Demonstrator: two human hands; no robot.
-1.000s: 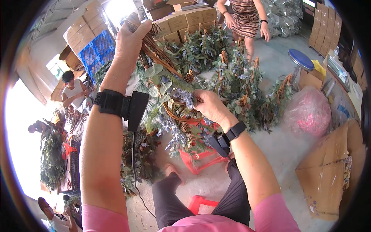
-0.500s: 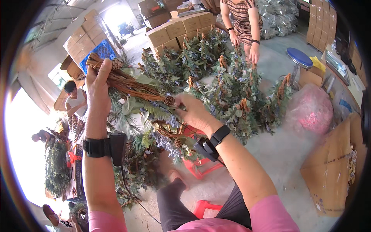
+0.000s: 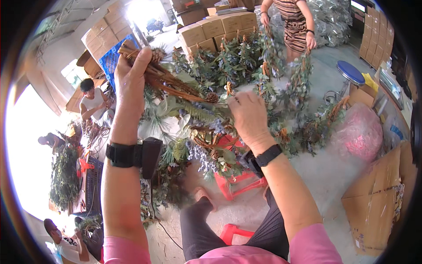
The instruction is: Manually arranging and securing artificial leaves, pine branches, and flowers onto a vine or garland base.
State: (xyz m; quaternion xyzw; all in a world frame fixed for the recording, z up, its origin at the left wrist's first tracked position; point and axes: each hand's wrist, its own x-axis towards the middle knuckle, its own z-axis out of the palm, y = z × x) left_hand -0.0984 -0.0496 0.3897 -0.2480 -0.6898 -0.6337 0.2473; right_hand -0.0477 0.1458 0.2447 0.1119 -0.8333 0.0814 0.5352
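My left hand (image 3: 132,75) is wrapped round the bound end of a twig wreath (image 3: 169,86), holding it up at a tilt. Brown vine stems, pine needles, fern and broad pale leaves show on it, with lavender berry clusters (image 3: 202,158) hanging lower down. One pinecone (image 3: 157,55) sits beside my left fingertips, another pinecone (image 3: 212,97) farther along the stems. Just right of that second cone is my right hand (image 3: 250,119), its fingers pinched together at the wreath's edge. What lies between those fingertips is too small to make out. A dark strap with a box is on each wrist.
A red plastic stool (image 3: 239,189) stands under the wreath. Beyond it are many upright greenery bunches (image 3: 228,61) and stacked cartons (image 3: 220,26). A co-worker in a striped dress (image 3: 294,22) holds greenery. At right are a blue round stool (image 3: 351,72), a pink bag (image 3: 358,132) and a cardboard box (image 3: 373,198).
My right hand has moved right and slightly up, away from the pinecone. The view has shifted a little. The co-worker in the striped dress has lifted greenery bunches in both hands.
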